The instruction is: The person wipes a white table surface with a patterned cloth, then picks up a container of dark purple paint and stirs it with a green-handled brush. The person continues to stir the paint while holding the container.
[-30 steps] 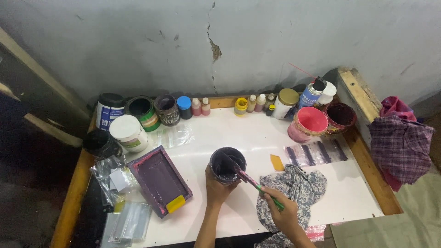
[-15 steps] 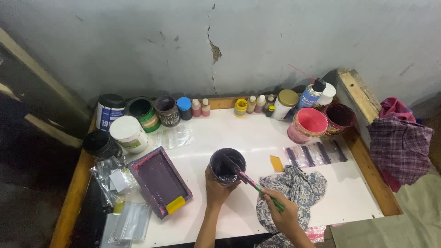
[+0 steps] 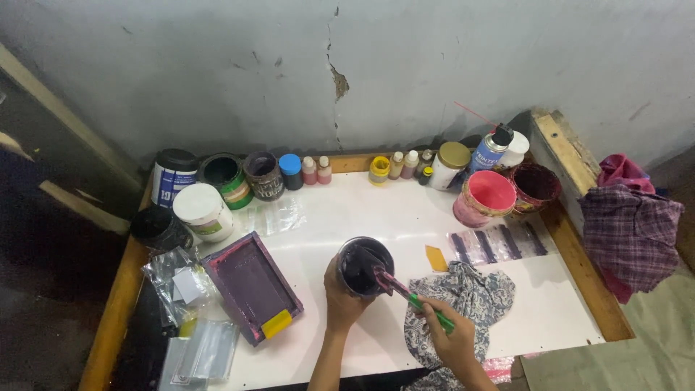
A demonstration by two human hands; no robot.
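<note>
My left hand (image 3: 342, 298) wraps around the near side of a small round container (image 3: 364, 265) full of dark purple paint, standing on the white tabletop (image 3: 347, 210). My right hand (image 3: 449, 339) grips the green handle of a stirring tool (image 3: 405, 295) whose pink-stained end dips into the paint. A patterned grey cloth (image 3: 463, 300) lies crumpled under and beside my right hand.
A purple-stained rectangular tray (image 3: 250, 286) with a yellow piece lies left. Paint tubs, jars, small bottles and a spray can (image 3: 489, 150) line the back edge by the cracked wall. A pink-lidded tub (image 3: 483, 197), purple test stripes (image 3: 496, 242), plastic bags (image 3: 181, 289), checked cloth (image 3: 630, 232).
</note>
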